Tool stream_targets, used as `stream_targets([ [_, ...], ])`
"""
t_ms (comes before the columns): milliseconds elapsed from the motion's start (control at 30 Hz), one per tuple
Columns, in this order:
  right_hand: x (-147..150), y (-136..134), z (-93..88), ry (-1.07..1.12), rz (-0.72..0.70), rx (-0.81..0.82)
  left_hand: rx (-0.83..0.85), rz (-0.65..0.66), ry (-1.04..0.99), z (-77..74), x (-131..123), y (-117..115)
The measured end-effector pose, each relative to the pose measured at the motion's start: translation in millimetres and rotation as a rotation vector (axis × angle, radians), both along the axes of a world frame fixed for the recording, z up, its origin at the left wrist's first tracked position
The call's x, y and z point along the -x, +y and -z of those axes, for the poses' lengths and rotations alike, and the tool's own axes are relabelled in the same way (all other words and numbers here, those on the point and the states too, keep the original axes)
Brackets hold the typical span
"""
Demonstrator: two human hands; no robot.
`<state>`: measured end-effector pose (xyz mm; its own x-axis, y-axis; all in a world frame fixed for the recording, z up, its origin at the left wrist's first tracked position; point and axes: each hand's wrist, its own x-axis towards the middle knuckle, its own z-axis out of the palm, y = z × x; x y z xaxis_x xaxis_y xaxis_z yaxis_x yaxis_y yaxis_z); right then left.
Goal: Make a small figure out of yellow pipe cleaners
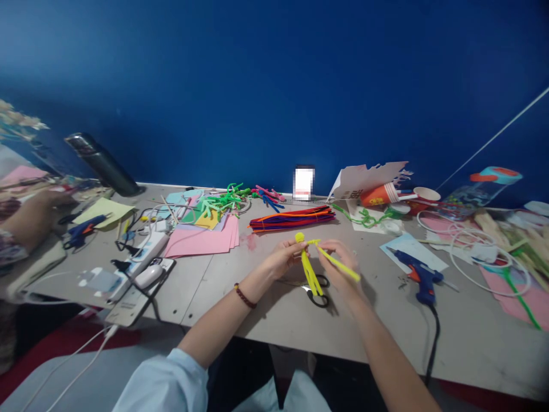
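Between my hands is a yellow pipe cleaner figure (pixel 307 264), with a round knob on top and several strands hanging below. My left hand (pixel 283 257) pinches it just under the knob. My right hand (pixel 338 264) grips a yellow strand that sticks out to the right, its free end pointing down past the fingers. Below the hanging strands, scissors (pixel 319 300) with black handles lie on the table, partly hidden by the yellow strands. A bundle of red, orange and purple pipe cleaners (pixel 291 220) lies just beyond my hands.
A blue glue gun (pixel 418 274) rests at right, its cord running off the front edge. Pink paper (pixel 201 243), green pipe cleaners (pixel 227 201) and a power strip (pixel 139 263) lie left. Orange paper cups (pixel 380 195) stand behind. Another person's hand (pixel 40 214) is far left.
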<state>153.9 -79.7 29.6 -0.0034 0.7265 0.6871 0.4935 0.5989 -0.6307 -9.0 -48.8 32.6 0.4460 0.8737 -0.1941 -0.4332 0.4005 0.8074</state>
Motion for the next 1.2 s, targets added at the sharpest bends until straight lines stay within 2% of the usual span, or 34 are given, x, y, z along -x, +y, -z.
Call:
stream_targets([
  [167, 3, -2, 5.4, 0.026, 0.091, 0.057, 0.044, 0.065, 0.002, -0.3, 2, 0],
  [300, 4, -5, 0.3, 0.01, 0.133, 0.059, -0.058, 0.015, 0.041, -6.8, 3, -3],
  [400, 4, -6, -4.6, 0.016, 0.123, 0.062, -0.179, -0.053, 0.072, -12.3, 4, -4],
  [500, 4, -6, -6.3, 0.051, 0.077, 0.049, -0.243, -0.035, 0.114, -14.7, 6, -4],
  [700, 6, -5, -2.1, 0.072, 0.023, 0.032, -0.361, -0.075, 0.278, -6.0, 0, -3],
  [833, 6, -5, -1.5, 0.055, -0.003, 0.063, -0.335, -0.121, 0.344, -1.5, -4, -2],
  [1033, 4, -3, -4.9, -0.09, -0.041, 0.032, -0.226, -0.179, 0.279, -5.2, -2, -1],
  [1200, 2, 2, 0.7, -0.171, -0.077, -0.001, -0.231, -0.2, 0.268, -3.1, -2, -1],
])
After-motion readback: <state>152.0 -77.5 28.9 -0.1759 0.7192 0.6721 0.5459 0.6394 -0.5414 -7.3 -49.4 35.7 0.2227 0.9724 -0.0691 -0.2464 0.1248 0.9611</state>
